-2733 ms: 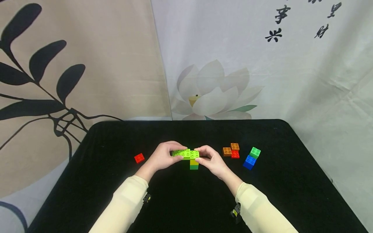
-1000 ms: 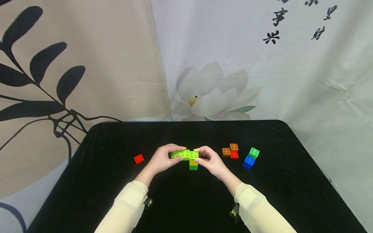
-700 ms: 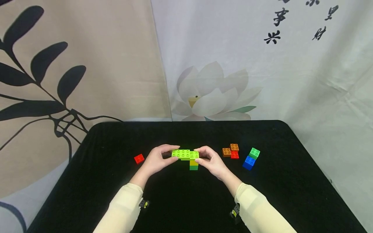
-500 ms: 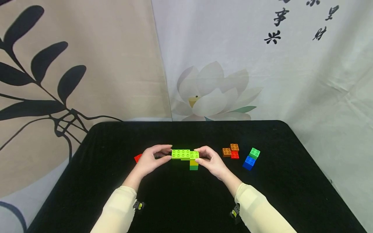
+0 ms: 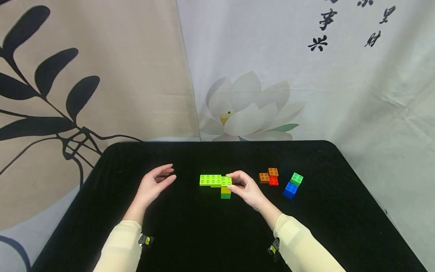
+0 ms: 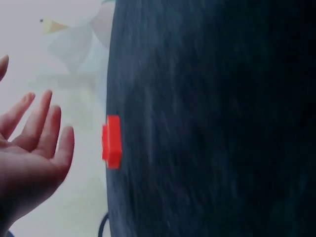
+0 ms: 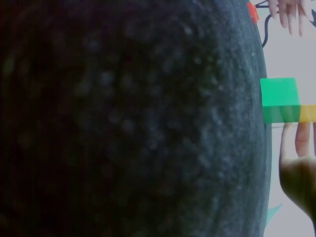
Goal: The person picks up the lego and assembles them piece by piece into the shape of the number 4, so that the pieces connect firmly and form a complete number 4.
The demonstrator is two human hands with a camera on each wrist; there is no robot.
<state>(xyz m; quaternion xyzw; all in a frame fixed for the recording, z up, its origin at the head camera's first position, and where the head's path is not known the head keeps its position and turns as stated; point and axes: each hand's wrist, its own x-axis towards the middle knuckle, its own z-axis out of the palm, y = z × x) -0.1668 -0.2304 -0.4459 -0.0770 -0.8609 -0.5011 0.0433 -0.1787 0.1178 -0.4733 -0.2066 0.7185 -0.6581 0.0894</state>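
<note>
My right hand (image 5: pixel 247 189) pinches the right end of a toy-brick assembly in the middle of the head view. Lime-green bricks (image 5: pixel 210 180) form its top and stick out leftward; a yellow brick (image 5: pixel 225 190) and a darker green brick (image 5: pixel 225 196) sit below the right end. The right wrist view shows the green brick (image 7: pixel 280 98) beside the right hand (image 7: pixel 301 180). My left hand (image 5: pixel 152 186) is off the assembly, fingers loosely spread and holding nothing. A red brick (image 6: pixel 113 142) lies on the table near it, almost wholly hidden by that hand in the head view.
Right of the right hand lie two orange bricks (image 5: pixel 264 178) and a red brick (image 5: pixel 273 181), touching one another. Further right, a green brick (image 5: pixel 297 178) adjoins a blue brick (image 5: pixel 290 190). The black table (image 5: pixel 210 238) ends at a hanging printed cloth (image 5: pixel 136 75).
My left hand has let go of the lime-green bricks and moved left, now over the red brick. My right hand keeps its pinch on the assembly, nearly still.
</note>
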